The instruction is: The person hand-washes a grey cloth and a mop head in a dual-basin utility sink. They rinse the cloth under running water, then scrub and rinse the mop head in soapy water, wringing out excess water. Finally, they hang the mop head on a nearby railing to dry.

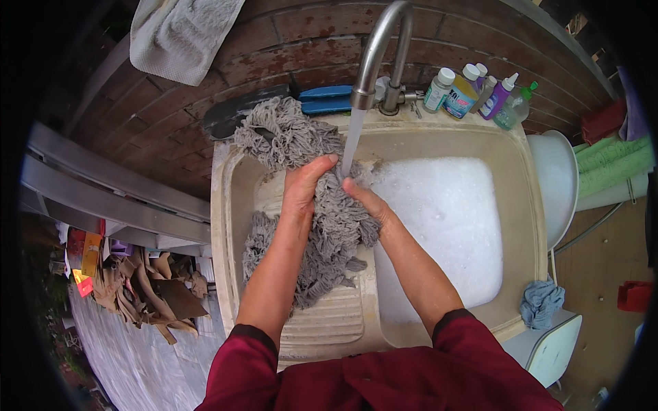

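Note:
Both of my hands grip a wet grey shaggy textile, which looks like a string mop head or a rug. My left hand is around its upper left part with the thumb on top. My right hand holds its right side, fingers hidden under the strands. Water runs from the curved metal faucet onto the fabric between my thumbs. The lower part of the fabric rests on the ribbed washboard of the sink. At the right, the basin is full of white suds.
Several bottles stand on the sink's back right ledge. Blue and black items lie behind the fabric. A blue-grey cloth hangs at the right rim, below a white basin. A towel hangs upper left; torn cardboard lies left.

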`<state>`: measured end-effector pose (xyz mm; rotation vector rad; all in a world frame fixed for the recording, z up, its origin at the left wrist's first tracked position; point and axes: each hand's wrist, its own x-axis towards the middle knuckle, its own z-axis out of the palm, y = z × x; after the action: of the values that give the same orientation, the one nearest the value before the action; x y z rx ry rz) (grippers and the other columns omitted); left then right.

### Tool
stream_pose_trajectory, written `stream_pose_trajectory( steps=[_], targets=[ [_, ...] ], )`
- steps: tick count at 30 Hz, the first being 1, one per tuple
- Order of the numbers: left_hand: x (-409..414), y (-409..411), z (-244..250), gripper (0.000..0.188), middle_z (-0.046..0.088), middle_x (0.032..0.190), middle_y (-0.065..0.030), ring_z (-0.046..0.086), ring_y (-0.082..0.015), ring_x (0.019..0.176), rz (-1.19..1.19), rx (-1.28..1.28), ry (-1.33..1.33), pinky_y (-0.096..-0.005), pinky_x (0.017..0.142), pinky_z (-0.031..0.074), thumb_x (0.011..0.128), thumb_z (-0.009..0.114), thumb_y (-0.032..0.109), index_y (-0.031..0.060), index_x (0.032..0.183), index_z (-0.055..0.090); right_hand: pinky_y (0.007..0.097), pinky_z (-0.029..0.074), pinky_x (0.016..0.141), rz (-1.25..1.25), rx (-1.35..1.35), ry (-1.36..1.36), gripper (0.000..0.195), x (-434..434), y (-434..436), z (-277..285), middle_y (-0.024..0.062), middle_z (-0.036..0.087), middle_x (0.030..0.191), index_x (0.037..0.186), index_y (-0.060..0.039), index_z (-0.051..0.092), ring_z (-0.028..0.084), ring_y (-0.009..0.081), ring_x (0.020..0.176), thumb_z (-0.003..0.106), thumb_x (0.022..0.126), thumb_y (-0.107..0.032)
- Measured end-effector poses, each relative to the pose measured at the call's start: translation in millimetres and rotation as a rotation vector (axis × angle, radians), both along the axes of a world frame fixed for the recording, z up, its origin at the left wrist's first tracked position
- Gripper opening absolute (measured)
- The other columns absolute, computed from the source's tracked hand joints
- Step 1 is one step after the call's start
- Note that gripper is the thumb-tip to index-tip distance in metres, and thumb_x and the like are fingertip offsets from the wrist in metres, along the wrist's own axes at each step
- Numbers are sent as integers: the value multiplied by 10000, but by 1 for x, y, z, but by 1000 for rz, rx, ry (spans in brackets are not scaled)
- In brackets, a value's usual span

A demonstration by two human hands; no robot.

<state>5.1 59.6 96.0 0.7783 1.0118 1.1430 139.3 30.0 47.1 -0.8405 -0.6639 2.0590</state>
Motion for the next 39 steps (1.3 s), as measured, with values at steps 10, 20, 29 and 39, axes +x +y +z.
stream_pose_trajectory(
  steps=[10,20,29,39],
  targets=[
    [-25,45,-52,466,631,889,-186,627,-306,790,-2,511,891,-355,698,488,588,740,145,-33,970,541,375,479,769,65,742,-1157,556,-37,30,1,196,614,975,1030,-31,580,589,320,917,706,587,-343],
    [-18,26,-18,685,562,1122,-123,546,-266,1022,-120,199,51,-344,882,421,685,756,301,24,1214,421,341,487,785,-78,571,-1118,538,-20,23,49,221,620,915,995,69,556,617,297,878,707,615,-281],
    [2,-20,-6,443,619,983,-102,614,-200,871,-173,-276,-325,-318,735,515,790,641,300,10,1107,535,283,468,789,-112,537,-590,485,-10,54,63,93,601,976,1111,21,514,571,150,866,675,739,-246],
    [16,-7,17,271,621,864,-60,594,-153,802,-6,-103,-197,-280,734,477,749,649,208,27,947,610,306,415,920,-223,-99,273,493,11,12,-3,81,534,1162,1248,-59,446,527,175,1037,539,865,-355]
  ],
)
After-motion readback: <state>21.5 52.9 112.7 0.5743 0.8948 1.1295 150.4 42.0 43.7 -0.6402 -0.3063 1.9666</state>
